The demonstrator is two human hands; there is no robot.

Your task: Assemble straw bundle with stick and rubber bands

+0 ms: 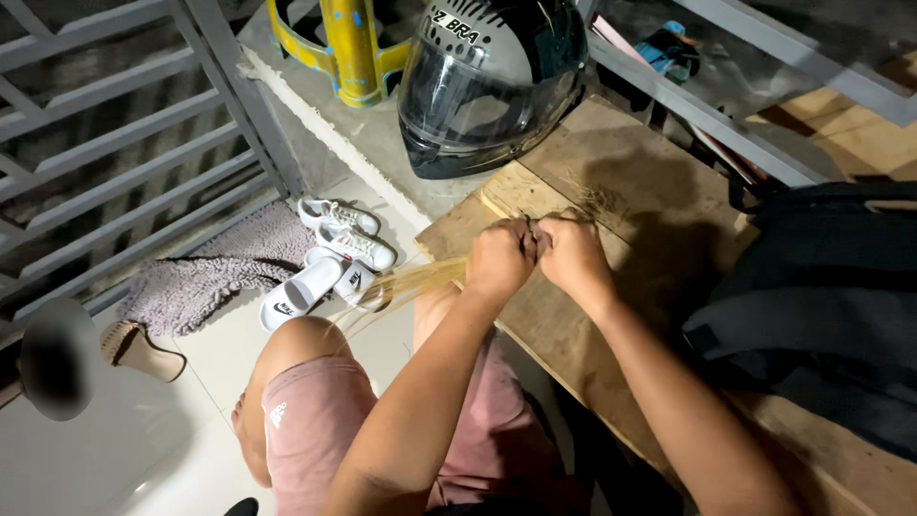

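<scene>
My left hand [499,258] and my right hand [571,254] are closed side by side over the edge of a wooden board [611,172]. Both pinch a thin bundle of pale straw-like fibres [406,285], which trails out to the left of my left hand, over my knee. A small tuft of loose fibres [600,198] lies on the board just beyond my right hand. My legs in pink shorts [315,420] are below the hands.
A grey and black motorcycle helmet [487,81] stands at the board's far end. A dark backpack [821,296] lies at the right. White shoes [346,229], a white slide sandal [298,292], a grey mat [220,268] and a metal gate [115,143] are at the left.
</scene>
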